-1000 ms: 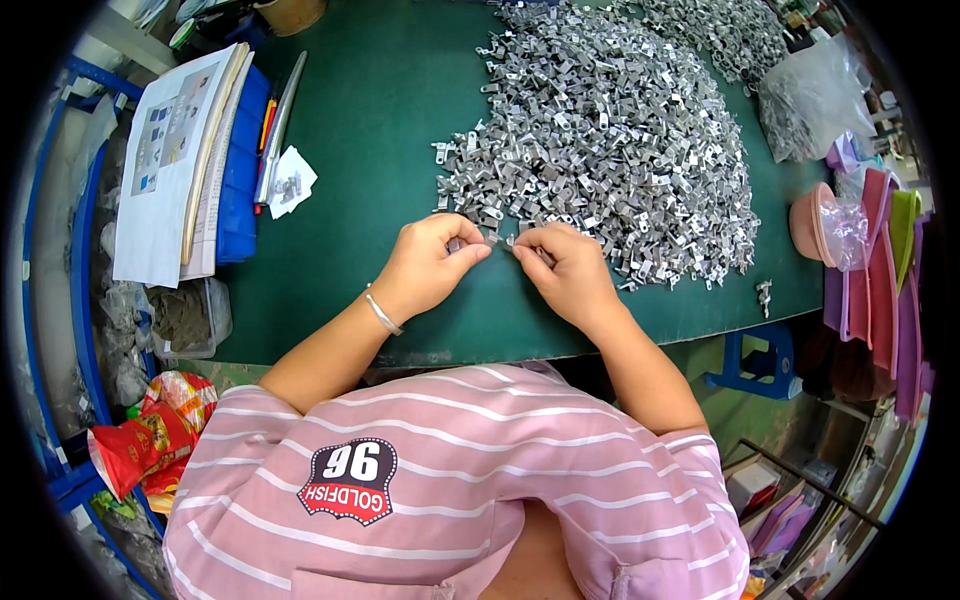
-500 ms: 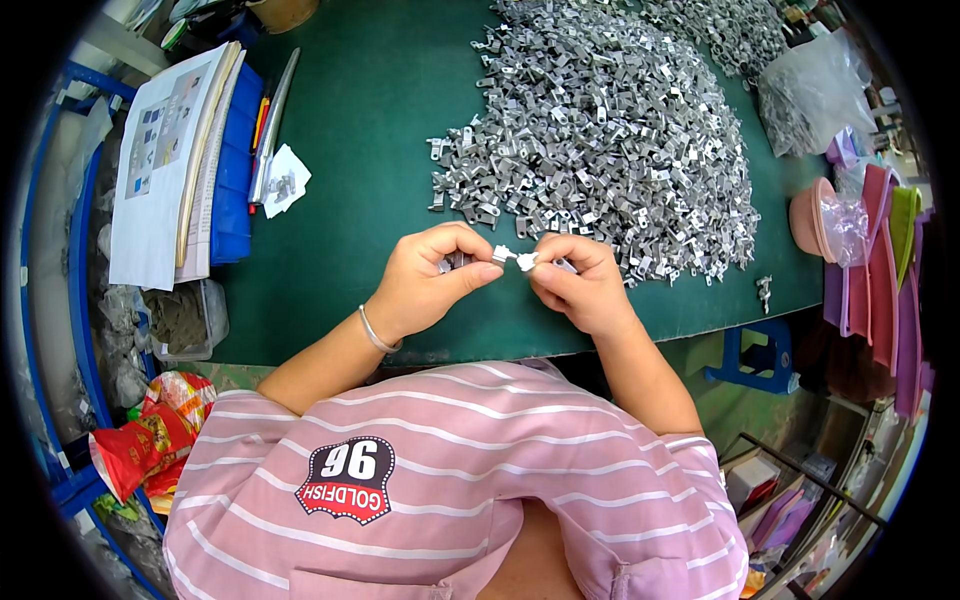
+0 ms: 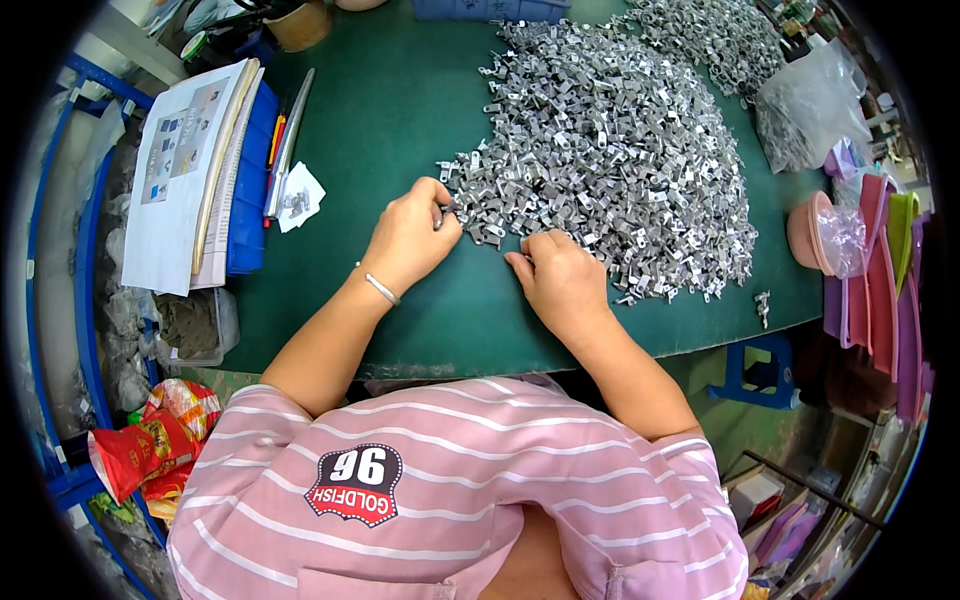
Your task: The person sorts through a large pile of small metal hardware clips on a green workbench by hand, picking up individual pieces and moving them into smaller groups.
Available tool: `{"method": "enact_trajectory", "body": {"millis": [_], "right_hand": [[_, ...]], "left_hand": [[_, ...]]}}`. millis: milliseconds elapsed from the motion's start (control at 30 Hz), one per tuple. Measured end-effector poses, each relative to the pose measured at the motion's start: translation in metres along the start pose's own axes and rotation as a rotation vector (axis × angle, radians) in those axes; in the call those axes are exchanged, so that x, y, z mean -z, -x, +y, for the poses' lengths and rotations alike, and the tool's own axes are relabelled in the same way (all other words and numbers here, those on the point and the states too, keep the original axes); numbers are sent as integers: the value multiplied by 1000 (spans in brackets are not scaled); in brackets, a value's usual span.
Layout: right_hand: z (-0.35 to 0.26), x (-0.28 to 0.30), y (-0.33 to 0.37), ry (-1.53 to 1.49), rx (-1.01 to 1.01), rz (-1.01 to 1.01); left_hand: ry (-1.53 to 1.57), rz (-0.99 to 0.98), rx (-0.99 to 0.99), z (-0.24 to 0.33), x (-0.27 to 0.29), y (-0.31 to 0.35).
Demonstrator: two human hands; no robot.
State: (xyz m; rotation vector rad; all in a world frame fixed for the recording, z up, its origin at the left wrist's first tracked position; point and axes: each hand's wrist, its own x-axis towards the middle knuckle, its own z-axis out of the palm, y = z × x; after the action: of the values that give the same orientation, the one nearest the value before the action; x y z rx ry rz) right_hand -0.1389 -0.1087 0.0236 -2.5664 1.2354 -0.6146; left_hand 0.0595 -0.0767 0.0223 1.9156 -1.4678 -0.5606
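A large heap of small silver metal brackets (image 3: 620, 150), each a bent tab with a hole, spreads over the green table. My left hand (image 3: 412, 235) is at the left edge of the heap with its fingers curled; a bit of grey metal bracket (image 3: 438, 221) shows between them. At the heap's near edge is my right hand (image 3: 562, 283), back upward, thumb and fingers drawn together. Whatever its fingertips hold is hidden.
On the left, papers (image 3: 180, 170) lean on a blue bin (image 3: 247, 180), beside pens and a long metal strip (image 3: 293, 140). At right stand a plastic bag (image 3: 812, 105), a pink tub (image 3: 808, 235) and a blue stool (image 3: 755, 372). A blue crate (image 3: 490, 9) is at the back.
My hands, which held small metal pieces end to end, have come apart. The left moved forward and left to the heap; the right now rests at the heap's near edge.
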Motion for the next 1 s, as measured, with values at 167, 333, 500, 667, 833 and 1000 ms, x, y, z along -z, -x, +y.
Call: {"method": "enact_trajectory", "body": {"millis": [167,333,500,667,833,1000], "right_hand": [[0,5,1,20,-17,-14],[6,4,3,-8,26,12],[8,13,3,-103,-27,-86],[5,11,0,-150,-69,-90],[18,24,4,-755,-324,-289],[22,40,12,-1271,-635,-491]], "left_hand": [[-46,-94,-164,10,-11,16],[165,-247,-135,15,-12,32],[708,-336,273,5,-7,37],[346,-157,50,24,-5,30],[429,-220,68,24,-10,31],[543,-367,19,29,-14,41]]}}
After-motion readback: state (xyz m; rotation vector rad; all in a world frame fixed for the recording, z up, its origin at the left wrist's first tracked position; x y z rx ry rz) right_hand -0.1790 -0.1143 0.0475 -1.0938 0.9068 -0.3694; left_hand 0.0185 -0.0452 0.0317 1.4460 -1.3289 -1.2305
